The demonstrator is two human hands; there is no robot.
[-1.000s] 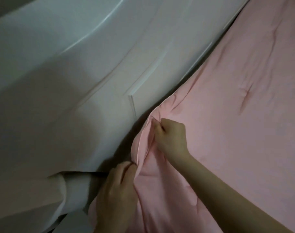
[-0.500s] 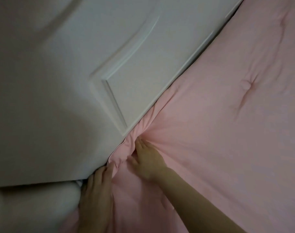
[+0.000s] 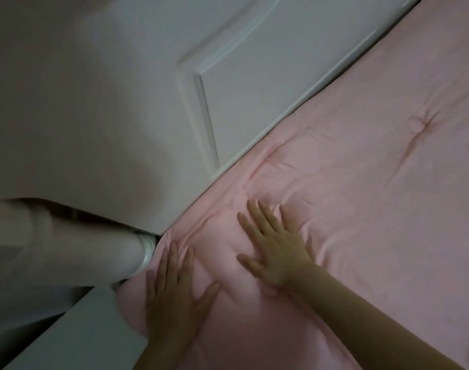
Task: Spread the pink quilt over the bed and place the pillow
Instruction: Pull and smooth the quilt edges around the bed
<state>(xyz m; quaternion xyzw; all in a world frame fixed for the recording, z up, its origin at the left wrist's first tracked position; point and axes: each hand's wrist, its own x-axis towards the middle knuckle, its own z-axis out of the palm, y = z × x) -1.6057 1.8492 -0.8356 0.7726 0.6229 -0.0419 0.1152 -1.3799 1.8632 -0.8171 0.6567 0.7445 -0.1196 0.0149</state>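
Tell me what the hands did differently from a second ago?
Both hands let go of the pink quilt: a second ago they pinched its bunched corner, now the left hand and right hand lie flat, fingers spread, pressing it smooth by the white headboard. The corner folds flattened. The rest of the quilt stayed spread.

Dim room light, white panelled headboard point(image 3: 254, 84) with raised moulding along the bed's edge, pale surface point(image 3: 76, 332) at lower left.

One pink quilt point(image 3: 361, 196), one white panelled headboard point(image 3: 241, 76), two flat hands: left point(image 3: 174, 297), right point(image 3: 276, 244).
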